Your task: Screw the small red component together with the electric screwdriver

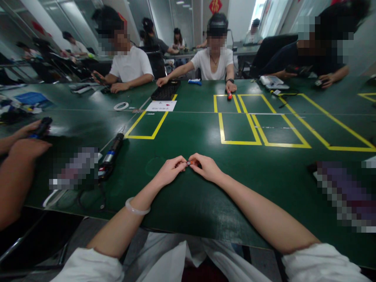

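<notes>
Green counter lies under two bare forearms that come in over its near edge and angle toward each other, elbows set wide. The left hand, with a pale bangle on its wrist, and the right hand meet almost fingertip to fingertip, thumbs and forefingers pinched close on a small orange-and-dark piece, the other fingers curled. That piece sits between the two hands, inward from the middle of the near edge, too small to make out in detail. By the far edge is a black tray, with a co-worker's hand at its far side; its contents are too dark to tell. A white sheet lies on the tray's near side, and a black tool with a blue band lies left of the hands
</notes>
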